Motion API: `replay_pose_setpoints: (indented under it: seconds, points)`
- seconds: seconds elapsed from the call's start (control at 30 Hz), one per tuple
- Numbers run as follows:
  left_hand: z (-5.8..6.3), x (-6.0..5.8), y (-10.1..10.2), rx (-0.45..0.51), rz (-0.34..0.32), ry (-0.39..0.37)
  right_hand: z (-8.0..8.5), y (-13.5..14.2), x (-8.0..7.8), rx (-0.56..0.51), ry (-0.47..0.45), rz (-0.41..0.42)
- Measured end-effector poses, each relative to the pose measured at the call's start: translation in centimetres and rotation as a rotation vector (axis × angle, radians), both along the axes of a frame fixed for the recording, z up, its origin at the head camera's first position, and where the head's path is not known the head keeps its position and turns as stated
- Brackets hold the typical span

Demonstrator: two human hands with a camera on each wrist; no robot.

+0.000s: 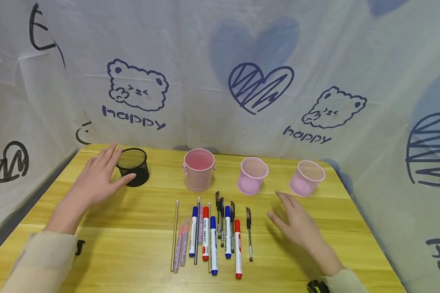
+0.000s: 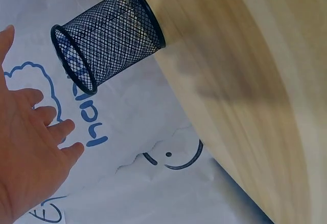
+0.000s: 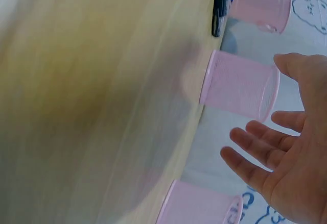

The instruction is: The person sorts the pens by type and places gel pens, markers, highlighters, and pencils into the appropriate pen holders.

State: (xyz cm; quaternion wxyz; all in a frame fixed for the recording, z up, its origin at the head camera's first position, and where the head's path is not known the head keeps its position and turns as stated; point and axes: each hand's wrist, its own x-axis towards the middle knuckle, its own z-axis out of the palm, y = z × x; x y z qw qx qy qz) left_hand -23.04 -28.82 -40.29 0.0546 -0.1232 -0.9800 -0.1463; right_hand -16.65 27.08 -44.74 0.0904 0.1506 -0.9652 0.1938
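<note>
My left hand (image 1: 95, 181) is held above the table beside a black mesh pen cup (image 1: 141, 175), its fingers spread. In the left wrist view, a gap shows between that hand (image 2: 36, 152) and the black cup (image 2: 112, 38). With fingers apart and nothing in them, my right hand (image 1: 300, 226) hovers in front of two pink mesh cups, one nearer the middle (image 1: 249, 184) and one at the right (image 1: 302, 185). The right wrist view shows the palm and loosely bent fingers of this hand (image 3: 296, 168) near a pink cup (image 3: 237, 83).
A pink pail with small side handles (image 1: 198, 179) stands between the black cup and the mesh cups. Mid-table lie several pens: red markers (image 1: 238, 248), blue markers (image 1: 214, 248), black-capped pens (image 1: 249, 228), pencils (image 1: 174, 236) and pink-purple pens (image 1: 184, 244). A printed cloth (image 1: 198, 118) hangs behind.
</note>
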Motion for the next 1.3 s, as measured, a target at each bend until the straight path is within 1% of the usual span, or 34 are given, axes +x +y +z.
replay_pose_setpoints:
  seconds: [0.17, 0.4, 0.67, 0.83, 1.03, 1.3]
  points:
    - [0.4, -0.9, 0.1, -0.014, -0.009, -0.015, 0.0, -1.4, 0.0, 0.032, -0.024, 0.05]
    - [0.9, -2.0, 0.3, -0.026, -0.007, -0.054, -0.3, -2.9, -0.3, 0.097, -0.092, 0.116]
    - [0.4, -2.9, 0.1, -0.022, -0.004, -0.098, -0.8, -4.2, -0.6, 0.118, -0.187, 0.143]
    - [-0.2, -3.5, -0.2, -0.017, -0.006, -0.113, -1.3, -4.7, -1.0, 0.137, -0.222, 0.146]
    - [-0.7, -4.3, -0.5, -0.008, 0.002, -0.132, -1.7, -5.0, -1.4, 0.137, -0.218, 0.14]
    - [-0.8, -4.8, -0.8, -0.019, 0.011, -0.152, -2.0, -5.1, -1.8, 0.115, -0.213, 0.147]
